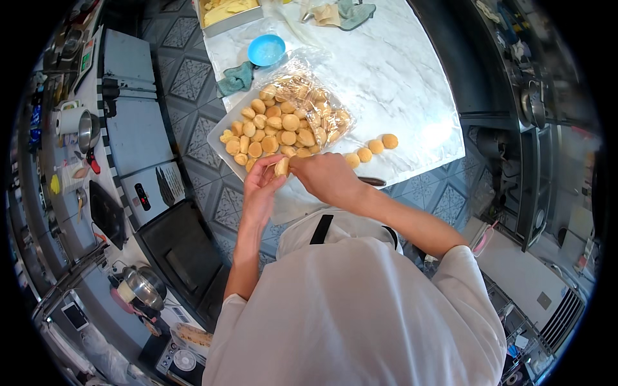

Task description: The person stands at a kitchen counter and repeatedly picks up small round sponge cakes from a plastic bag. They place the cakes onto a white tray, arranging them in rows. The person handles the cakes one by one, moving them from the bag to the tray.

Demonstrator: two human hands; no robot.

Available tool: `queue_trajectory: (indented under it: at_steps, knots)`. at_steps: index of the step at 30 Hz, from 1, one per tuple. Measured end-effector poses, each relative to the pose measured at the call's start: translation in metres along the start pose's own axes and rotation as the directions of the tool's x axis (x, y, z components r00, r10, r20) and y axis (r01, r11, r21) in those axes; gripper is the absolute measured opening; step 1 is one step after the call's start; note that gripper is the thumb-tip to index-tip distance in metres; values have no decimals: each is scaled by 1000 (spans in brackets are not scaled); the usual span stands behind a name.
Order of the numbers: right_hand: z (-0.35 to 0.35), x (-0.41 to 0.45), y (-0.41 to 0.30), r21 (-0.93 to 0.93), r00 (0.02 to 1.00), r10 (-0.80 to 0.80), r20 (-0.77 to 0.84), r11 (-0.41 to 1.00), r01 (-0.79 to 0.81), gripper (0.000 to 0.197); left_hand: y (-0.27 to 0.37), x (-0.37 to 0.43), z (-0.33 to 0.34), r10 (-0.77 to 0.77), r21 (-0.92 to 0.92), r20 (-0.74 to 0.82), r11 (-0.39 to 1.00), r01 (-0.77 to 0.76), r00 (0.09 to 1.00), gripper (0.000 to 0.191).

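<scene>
My left hand (261, 186) holds a small round baked bun (282, 167) upright between thumb and fingers. Close against it on the right is my right hand (326, 176), its fingers curled; what they grip is hidden behind the hand. Just beyond both hands, a white plastic tray (216, 140) is heaped with golden buns (290, 122), partly covered by clear plastic film (333, 113). To the right of the tray, several flat round pieces (375, 146) lie in a slanting row on the table. A dark handle (372, 181) shows at the near table edge, beside my right wrist.
On the marble-patterned table (405, 72) are a blue bowl (266, 50), a green cloth (236, 79) left of it, and another cloth (356, 13) at the far side. A metal pan (231, 21) of yellow filling stands at the far left corner. Counters flank the table.
</scene>
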State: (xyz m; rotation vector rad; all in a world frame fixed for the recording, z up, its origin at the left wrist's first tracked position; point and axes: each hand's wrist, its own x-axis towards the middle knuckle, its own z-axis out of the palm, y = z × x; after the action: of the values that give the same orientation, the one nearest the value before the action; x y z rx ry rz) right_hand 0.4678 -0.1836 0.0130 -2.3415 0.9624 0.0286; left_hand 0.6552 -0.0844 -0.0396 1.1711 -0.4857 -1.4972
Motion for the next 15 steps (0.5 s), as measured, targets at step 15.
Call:
queue_trajectory:
  at_steps: [15]
  knots:
    - [8, 19, 39, 402, 983, 155, -95, 909, -104, 23, 12, 12, -25, 123, 362, -144, 930, -63, 982, 31]
